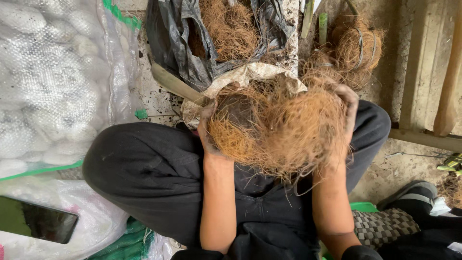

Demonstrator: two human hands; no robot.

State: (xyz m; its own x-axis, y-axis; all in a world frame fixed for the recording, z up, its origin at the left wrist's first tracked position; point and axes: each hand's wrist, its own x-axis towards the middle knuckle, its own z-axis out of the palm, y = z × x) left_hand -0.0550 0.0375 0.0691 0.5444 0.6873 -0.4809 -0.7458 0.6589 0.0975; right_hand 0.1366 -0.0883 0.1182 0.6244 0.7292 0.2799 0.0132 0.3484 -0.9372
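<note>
Presently, both hands grip one fibre wad (279,127) above the lap. The left hand (208,129) clasps its left edge, fingers curled into the strands; the right hand (347,108) clasps its right edge likewise. A black bag (192,43) of fibre lies far, a wire-bound bundle (353,45) far right. A phone (36,220) rests near left.

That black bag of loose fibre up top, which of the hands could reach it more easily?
Probably the left hand: it grips the fibre clump just below the black bag. The right hand sits farther off.
</note>
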